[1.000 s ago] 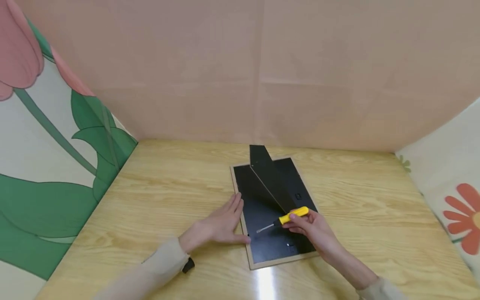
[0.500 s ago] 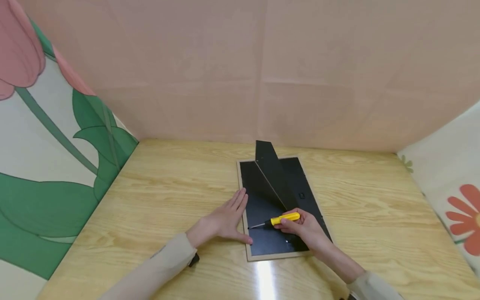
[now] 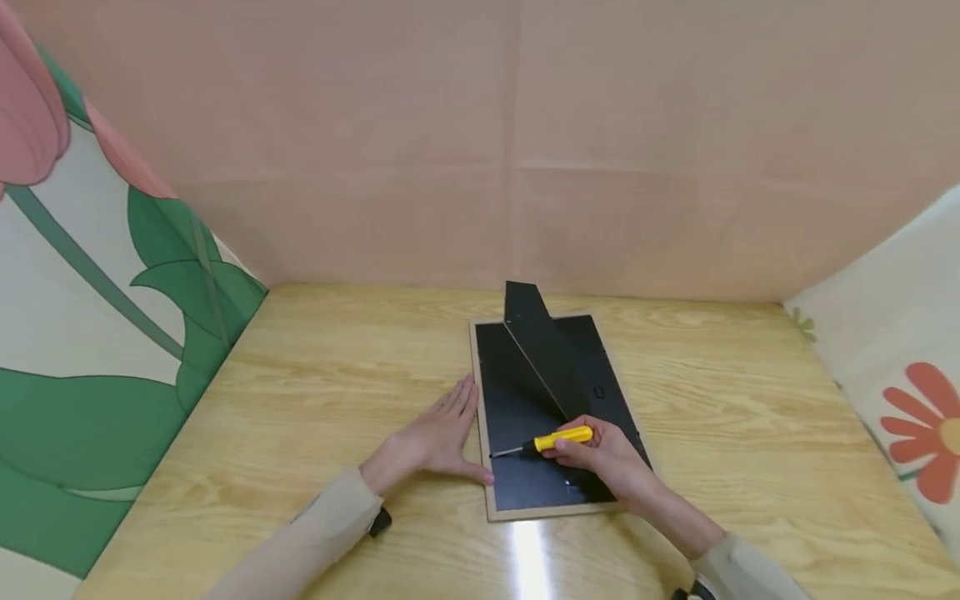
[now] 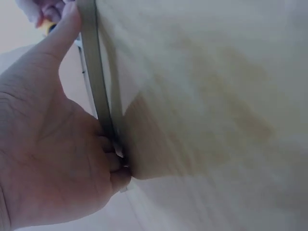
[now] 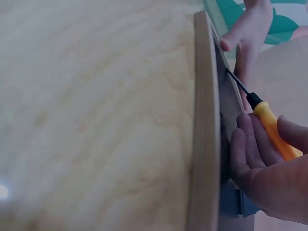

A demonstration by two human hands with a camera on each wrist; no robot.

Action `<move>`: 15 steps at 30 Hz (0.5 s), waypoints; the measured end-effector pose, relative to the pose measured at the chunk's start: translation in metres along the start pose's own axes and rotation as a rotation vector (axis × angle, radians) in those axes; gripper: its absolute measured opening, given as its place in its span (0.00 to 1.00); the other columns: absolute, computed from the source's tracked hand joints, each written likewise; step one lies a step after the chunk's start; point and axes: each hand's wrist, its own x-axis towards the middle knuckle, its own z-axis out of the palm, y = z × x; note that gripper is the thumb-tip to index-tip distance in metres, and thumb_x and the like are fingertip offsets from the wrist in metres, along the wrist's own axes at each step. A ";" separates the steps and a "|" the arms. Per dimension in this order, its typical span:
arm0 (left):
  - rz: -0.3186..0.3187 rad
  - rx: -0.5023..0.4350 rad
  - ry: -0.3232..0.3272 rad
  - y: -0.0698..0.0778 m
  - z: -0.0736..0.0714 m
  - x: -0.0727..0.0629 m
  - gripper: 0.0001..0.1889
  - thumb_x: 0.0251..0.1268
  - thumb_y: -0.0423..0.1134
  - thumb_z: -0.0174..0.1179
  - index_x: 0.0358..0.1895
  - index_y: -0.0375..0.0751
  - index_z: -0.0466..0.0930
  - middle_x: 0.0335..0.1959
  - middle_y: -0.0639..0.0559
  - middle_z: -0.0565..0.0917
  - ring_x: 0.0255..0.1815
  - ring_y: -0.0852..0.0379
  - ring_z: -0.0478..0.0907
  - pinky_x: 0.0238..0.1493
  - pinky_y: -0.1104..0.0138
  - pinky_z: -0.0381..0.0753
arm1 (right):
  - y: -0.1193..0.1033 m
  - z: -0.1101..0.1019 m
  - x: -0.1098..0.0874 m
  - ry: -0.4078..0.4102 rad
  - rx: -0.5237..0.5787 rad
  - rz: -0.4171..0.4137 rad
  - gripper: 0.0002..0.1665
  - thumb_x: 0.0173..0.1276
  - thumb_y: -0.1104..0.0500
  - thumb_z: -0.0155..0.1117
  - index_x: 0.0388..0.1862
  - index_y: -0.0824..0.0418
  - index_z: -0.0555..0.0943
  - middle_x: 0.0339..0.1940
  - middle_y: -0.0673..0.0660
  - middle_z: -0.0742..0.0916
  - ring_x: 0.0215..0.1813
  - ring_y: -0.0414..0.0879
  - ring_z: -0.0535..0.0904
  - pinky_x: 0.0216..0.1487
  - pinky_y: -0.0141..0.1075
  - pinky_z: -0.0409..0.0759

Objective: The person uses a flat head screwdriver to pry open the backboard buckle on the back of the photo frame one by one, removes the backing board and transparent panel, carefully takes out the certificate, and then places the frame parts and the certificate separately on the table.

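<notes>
A picture frame [image 3: 525, 487] with a black backing and a thin wooden rim lies face down on the table. Its black easel stand [image 3: 542, 354] is folded out and tilts up at the far end. My right hand [image 3: 607, 457] pinches a yellow-handled screwdriver [image 3: 564, 437]; in the right wrist view the screwdriver [image 5: 272, 127] has its tip at the backing's edge, close to the left rim. My left hand [image 3: 442, 437] rests along the frame's left side, fingers extended and thumb on the rim. From the left wrist camera, the left hand [image 4: 57, 130] touches the rim [image 4: 96, 72].
The wooden table [image 3: 337, 358] extends on both sides of the frame. A plain pinkish backdrop [image 3: 390, 142] stands behind it, with flower-patterned panels [image 3: 97, 417] at the left and right. A bright reflection lies near the front.
The screwdriver's tip has moved left from above the backing to the left rim and stays there. The frame shifted slightly under the hands; the left hand still rests on its side.
</notes>
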 end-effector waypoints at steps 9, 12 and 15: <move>-0.020 0.055 -0.048 0.003 -0.006 0.006 0.70 0.44 0.80 0.55 0.76 0.31 0.31 0.77 0.37 0.31 0.77 0.44 0.32 0.74 0.57 0.41 | -0.007 -0.001 0.006 -0.057 -0.011 -0.032 0.20 0.68 0.61 0.63 0.50 0.75 0.70 0.45 0.66 0.85 0.46 0.57 0.85 0.50 0.45 0.80; -0.028 0.065 -0.060 0.004 -0.007 0.007 0.70 0.44 0.80 0.55 0.76 0.31 0.32 0.77 0.38 0.32 0.77 0.45 0.32 0.74 0.57 0.42 | -0.008 0.001 0.006 -0.047 -0.024 -0.039 0.20 0.68 0.61 0.64 0.49 0.75 0.70 0.44 0.66 0.85 0.45 0.57 0.85 0.50 0.45 0.80; -0.033 0.077 -0.064 0.004 -0.009 0.006 0.70 0.44 0.80 0.55 0.76 0.31 0.34 0.77 0.37 0.34 0.77 0.45 0.33 0.74 0.57 0.43 | -0.007 0.002 0.007 -0.046 -0.036 -0.042 0.20 0.67 0.61 0.65 0.49 0.74 0.70 0.43 0.65 0.85 0.45 0.57 0.85 0.49 0.45 0.81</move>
